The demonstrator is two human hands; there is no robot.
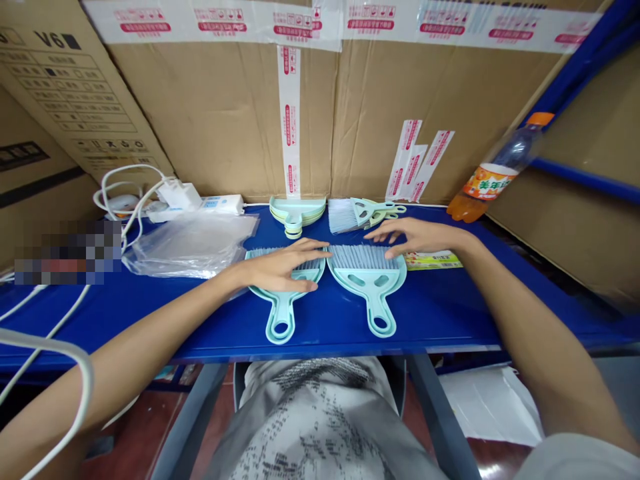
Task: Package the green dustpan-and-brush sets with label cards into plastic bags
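While left hand [281,268], fingers spread, partly covers 1 brush set [281,308] and right hand [425,236], fingers parted, hangs by the other set [371,283], handles end just inside front edge of table [330,325]. Carton [75,100]: "V6".

On the left-hand carton [75,87], "V6" reads clearly in large dark print beside a filled square, above a printed grid and a row of handling symbols whose small characters are too fine to make out. The orange label [489,182] of the soda bottle [520,150] shows the characters "美年", with a third curving out of sight. White tape [290,120] on the back carton [220,113] repeats red pictograms over red bars of illegible lettering, and the yellow-green packet [434,261] carries dark characters too small to read.
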